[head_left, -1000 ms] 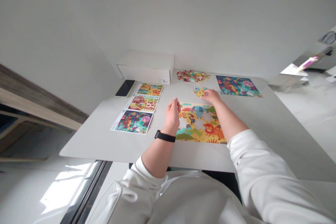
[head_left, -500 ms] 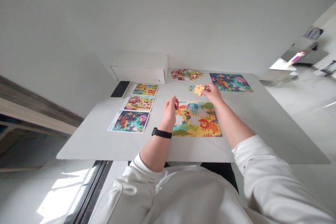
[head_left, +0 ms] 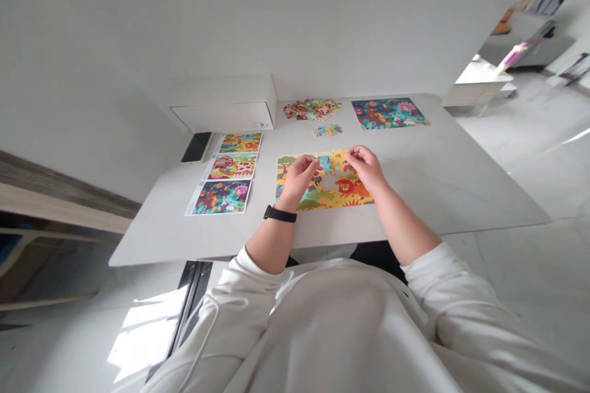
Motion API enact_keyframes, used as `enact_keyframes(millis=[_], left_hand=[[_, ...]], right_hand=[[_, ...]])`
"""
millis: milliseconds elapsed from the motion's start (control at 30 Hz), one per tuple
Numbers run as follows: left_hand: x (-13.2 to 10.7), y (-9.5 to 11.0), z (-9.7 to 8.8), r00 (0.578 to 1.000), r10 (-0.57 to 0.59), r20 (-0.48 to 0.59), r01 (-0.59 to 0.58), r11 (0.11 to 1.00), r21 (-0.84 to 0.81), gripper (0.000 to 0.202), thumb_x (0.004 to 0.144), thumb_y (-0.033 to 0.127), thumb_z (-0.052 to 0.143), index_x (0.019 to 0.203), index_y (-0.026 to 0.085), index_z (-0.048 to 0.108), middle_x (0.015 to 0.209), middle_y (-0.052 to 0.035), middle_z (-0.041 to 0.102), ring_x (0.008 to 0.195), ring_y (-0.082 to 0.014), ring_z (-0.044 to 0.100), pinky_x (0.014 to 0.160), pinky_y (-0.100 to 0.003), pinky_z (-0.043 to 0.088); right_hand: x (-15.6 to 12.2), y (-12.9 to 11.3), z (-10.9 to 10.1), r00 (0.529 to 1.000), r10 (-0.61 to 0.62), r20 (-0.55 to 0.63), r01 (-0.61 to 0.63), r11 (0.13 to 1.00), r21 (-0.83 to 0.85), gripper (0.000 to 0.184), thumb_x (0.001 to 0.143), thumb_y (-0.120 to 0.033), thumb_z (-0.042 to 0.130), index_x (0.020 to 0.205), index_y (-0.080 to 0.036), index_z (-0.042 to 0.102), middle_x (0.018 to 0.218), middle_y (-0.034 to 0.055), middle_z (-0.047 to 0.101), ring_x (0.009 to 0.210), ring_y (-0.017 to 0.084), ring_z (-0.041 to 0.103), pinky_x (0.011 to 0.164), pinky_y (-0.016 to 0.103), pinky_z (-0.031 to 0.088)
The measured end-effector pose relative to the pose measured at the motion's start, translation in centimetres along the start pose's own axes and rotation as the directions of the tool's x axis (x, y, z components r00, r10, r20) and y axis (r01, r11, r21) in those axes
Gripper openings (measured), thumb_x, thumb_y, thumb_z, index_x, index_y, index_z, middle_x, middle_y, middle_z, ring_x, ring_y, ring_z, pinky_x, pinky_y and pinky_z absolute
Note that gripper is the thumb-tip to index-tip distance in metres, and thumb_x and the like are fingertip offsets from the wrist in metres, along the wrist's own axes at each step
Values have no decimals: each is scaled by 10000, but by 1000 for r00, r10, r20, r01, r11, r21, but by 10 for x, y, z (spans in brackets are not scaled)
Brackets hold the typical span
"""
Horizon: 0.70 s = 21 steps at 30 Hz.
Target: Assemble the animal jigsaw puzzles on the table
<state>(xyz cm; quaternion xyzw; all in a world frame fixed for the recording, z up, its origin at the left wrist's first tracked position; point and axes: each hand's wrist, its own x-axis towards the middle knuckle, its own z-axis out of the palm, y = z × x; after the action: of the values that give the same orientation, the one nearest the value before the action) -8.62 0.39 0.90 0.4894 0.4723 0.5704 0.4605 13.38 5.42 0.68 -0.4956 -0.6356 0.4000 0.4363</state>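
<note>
My right hand (head_left: 367, 167) pinches a yellow jigsaw piece (head_left: 340, 158) by its right side, above the upper right of an animal jigsaw puzzle (head_left: 318, 198). Lions, trees and a blue elephant are printed on that puzzle, and a gap shows grey table near its middle. Over the puzzle's left half is my left hand (head_left: 298, 179), its thumb and fingers pressed together. Whatever those fingertips may hold is too small to make out. Part of the puzzle lies hidden beneath both hands. A few loose pieces (head_left: 328, 130) lie just behind it.
At the back are a heap of mixed jigsaw pieces (head_left: 313, 109) and a white box (head_left: 225, 113). A dark blue assembled puzzle (head_left: 389, 113) lies at the back right. To the left, a phone (head_left: 196, 147) rests beside a sheet with three printed pictures (head_left: 232, 166).
The yellow piece came nearer in my right hand, from beside the loose pieces to above the puzzle. My left hand's fingers turned into a pinch over the puzzle. The view shifted too.
</note>
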Motion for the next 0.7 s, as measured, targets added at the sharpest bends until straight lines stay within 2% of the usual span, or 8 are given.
enact_keyframes(millis=[233,433,533,700], left_hand=[[1,-10,0,999,-20,47,19,999,29,442,841,583,858,982,194,702,856,-36,753,719,-120,678,556,-201,494],[1,-13,-1,997,-37,64,32,996,79,435,833,583,872,929,197,695,710,12,657,577,-103,603,473,-197,465],[-1,-12,-1,995,-60,74,52,993,110,434,838,584,870,876,200,671,652,26,617,491,-92,538,436,-209,439],[-2,-6,0,992,-85,88,71,986,152,394,889,546,836,870,202,646,640,36,611,499,-95,551,472,-211,468]], right_hand=[[-5,-4,6,997,-13,72,12,1000,25,407,921,-644,671,1045,-258,633,934,33,727,904,216,702,824,324,556],[-9,1,16,977,-135,166,127,990,58,339,934,-555,677,1055,-239,664,964,51,747,897,215,714,844,338,570],[-9,4,17,979,-123,165,115,992,54,356,925,-569,700,1056,-238,687,954,44,744,877,209,704,825,334,573],[-5,9,17,977,-170,125,155,980,122,425,891,-647,758,1021,-245,716,906,36,747,832,209,705,790,341,579]])
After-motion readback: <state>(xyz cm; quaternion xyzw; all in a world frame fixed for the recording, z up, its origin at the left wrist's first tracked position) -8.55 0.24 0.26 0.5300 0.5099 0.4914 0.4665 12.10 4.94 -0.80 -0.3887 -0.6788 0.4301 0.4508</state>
